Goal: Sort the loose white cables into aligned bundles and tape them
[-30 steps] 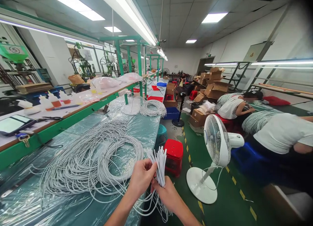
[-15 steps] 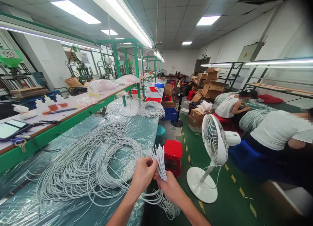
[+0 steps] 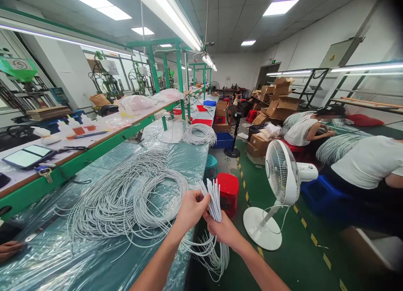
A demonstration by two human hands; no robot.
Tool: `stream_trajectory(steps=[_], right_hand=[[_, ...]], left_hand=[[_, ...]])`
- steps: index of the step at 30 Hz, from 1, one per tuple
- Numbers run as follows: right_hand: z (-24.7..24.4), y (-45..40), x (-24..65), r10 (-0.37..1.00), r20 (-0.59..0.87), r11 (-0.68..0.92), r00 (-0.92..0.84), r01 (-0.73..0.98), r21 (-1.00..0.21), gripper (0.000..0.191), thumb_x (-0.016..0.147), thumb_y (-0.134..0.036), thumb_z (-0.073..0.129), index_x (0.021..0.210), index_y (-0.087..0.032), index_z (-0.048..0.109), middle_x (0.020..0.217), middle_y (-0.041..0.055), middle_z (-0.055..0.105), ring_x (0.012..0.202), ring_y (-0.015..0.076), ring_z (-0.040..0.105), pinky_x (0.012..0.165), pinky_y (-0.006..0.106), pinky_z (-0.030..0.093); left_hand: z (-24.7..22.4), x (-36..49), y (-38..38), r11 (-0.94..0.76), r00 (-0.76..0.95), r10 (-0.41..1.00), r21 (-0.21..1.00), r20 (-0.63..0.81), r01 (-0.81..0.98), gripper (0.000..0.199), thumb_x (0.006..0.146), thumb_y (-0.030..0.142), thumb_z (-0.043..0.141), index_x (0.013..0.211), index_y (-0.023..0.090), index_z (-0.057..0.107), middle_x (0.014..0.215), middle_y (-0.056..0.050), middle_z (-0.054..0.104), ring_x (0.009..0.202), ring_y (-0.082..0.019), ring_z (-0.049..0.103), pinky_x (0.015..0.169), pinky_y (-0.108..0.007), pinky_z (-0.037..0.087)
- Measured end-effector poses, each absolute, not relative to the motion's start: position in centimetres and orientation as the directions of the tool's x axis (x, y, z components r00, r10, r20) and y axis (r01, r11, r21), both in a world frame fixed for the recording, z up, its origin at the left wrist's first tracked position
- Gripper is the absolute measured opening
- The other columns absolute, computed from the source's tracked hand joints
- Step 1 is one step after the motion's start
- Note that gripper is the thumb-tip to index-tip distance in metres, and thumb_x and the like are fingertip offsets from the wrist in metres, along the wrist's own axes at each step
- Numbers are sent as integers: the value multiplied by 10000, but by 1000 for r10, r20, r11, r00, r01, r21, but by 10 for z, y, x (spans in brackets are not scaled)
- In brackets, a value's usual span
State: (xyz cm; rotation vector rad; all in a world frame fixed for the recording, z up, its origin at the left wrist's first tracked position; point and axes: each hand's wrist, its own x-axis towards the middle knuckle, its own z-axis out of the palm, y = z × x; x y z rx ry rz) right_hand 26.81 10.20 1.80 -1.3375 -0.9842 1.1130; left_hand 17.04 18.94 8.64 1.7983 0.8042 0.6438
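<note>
A bundle of thin white cables point(image 3: 215, 201) stands with its cut ends up in front of me. My right hand point(image 3: 221, 229) is wrapped round the bundle from below. My left hand point(image 3: 193, 207) pinches at the bundle's left side, with some cable ends showing just above its fingertips. The lower lengths point(image 3: 217, 259) hang in loops off the table's edge. On the table to the left lies a large loose heap of coiled white cable point(image 3: 103, 211), with a rounder coil point(image 3: 160, 198) at its right.
The table point(image 3: 185, 159) has a plastic cover; another coil point(image 3: 199, 134) lies farther back. A shelf point(image 3: 103, 144) runs along the left. Right of me are a red stool point(image 3: 228, 190) and a white fan point(image 3: 277, 173). Two people sit at the right; another person's hand point(image 3: 11, 250) shows far left.
The view has shifted slightly left and down. Another person's hand has come into view at the left edge. Both my hands stay at the bundle, close together.
</note>
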Motion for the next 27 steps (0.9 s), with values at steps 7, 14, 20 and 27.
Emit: stream_trajectory(steps=[7, 14, 20, 27], right_hand=[[11, 105, 261, 972, -114, -81, 206, -164, -983, 587, 722, -764, 608, 795, -206, 442, 433, -115, 284, 354, 61, 244, 352, 204, 184], [21, 107, 255, 977, -103, -51, 187, -265, -963, 509, 694, -599, 745, 758, -210, 423, 464, -128, 283, 347, 41, 253, 349, 187, 233], [22, 109, 258, 976, -69, -7, 207, -284, -959, 481, 725, -570, 734, 748, -212, 415, 464, -131, 261, 342, 34, 217, 337, 178, 211], [42, 100, 274, 950, -83, -20, 302, -206, -978, 597, 725, -722, 635, 587, -212, 356, 410, -94, 272, 363, 48, 212, 322, 194, 153]], left_hand=[[86, 169, 184, -301, 586, 804, 920, 102, 253, 383, 824, 431, 531, 536, 181, 498, 487, -4, 595, 454, -150, 598, 449, -214, 386], [90, 164, 190, -187, 674, 739, 959, -6, 214, 426, 767, 523, 580, 535, 171, 521, 450, -3, 575, 406, -150, 564, 419, -222, 402], [81, 166, 186, -199, 655, 751, 974, 78, 111, 422, 772, 534, 635, 594, 162, 548, 497, 8, 564, 455, -143, 557, 458, -230, 421], [30, 150, 165, -247, 644, 720, 963, 258, -110, 696, 656, 397, 792, 1269, 204, 522, 1216, -114, 620, 1172, -292, 564, 1041, -431, 422]])
